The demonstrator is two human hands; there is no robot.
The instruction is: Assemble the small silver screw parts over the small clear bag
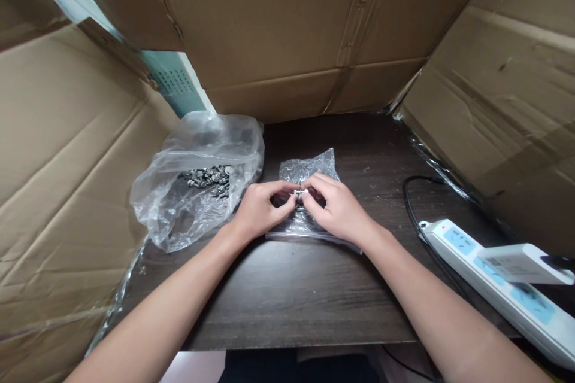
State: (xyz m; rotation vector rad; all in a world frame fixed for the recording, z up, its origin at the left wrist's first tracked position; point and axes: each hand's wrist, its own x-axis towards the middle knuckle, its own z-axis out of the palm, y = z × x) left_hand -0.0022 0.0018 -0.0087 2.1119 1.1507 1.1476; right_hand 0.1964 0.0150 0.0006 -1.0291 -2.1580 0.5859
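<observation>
Hands (257, 208) (333, 203) pinch one small piece (298, 192) (plastic bag (311, 165) beneath).

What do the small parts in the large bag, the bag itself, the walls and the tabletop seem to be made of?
Small parts: probably metal, shiny grey with bright glints.
Large bag: thin plastic film, hazy, see-through and crinkled.
Walls: brown cardboard, matte, with creases and ragged edges.
Tabletop: dark brown, streaky grain, soft sheen; wood or wood-look laminate, unclear which.

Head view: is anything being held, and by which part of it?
A small shiny piece, apparently pinched near one end by the left grip and near the other by the right grip; too small to identify.
</observation>
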